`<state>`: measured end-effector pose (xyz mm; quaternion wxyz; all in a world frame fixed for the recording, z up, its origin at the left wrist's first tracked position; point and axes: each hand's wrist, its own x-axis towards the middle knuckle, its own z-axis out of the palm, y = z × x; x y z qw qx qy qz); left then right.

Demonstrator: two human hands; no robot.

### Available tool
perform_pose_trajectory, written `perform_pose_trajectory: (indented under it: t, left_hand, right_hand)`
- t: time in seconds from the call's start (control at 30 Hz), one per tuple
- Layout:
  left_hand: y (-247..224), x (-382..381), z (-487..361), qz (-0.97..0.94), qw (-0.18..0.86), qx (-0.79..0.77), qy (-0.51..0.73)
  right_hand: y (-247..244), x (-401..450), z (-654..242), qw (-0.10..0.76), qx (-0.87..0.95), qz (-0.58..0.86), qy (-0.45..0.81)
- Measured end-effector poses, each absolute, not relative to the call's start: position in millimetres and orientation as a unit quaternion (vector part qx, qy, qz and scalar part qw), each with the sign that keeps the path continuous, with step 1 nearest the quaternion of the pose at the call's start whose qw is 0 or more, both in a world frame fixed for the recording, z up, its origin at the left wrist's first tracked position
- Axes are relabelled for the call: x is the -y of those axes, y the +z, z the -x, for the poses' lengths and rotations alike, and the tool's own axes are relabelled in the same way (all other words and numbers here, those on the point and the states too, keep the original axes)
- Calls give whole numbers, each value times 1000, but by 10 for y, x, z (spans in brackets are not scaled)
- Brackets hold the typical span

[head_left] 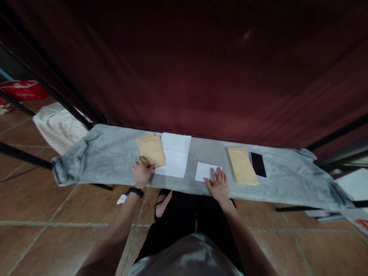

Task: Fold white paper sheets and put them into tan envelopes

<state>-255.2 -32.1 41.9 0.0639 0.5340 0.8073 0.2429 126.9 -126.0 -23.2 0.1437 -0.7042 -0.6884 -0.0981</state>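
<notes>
In the head view, the left hand [142,172] is at the lower left corner of a few kraft envelopes [152,150], its thumb and fingers touching the paper; whether it pinches them or merely rests there, I cannot tell. These envelopes lie fanned on the counter [112,155], which is draped in a grey cloth, and they overlap the left edge of a creased white sheet [176,155] spread open. The right hand [219,187] is open, palm down with fingers spread, over the lower right part of a smaller white paper [204,171] (probably folded, though its layers are too small to make out). Further right are a second stack of kraft envelopes [243,166] and, just beside it, a smartphone [258,165], its screen dark.

The step in hand looks like steadying and arranging paper: one hand at the envelopes, the other holding the small paper flat. Picking up a single envelope would call for separating it from those beneath; lifting the small paper would call for getting a fingertip under its edge.
</notes>
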Motion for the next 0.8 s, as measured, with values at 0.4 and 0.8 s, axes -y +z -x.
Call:
perform_pose_trajectory:
  t: [0.4,0.8]
  left_hand:
    - [775,464,2533,-191,444,-702,524]
    - [626,1047,1438,-76,742,-477,466]
  right_hand:
    - [-215,1252,-1263,147,688,705,-93]
    - [-211,1260,-1249,150,684,709,-85]
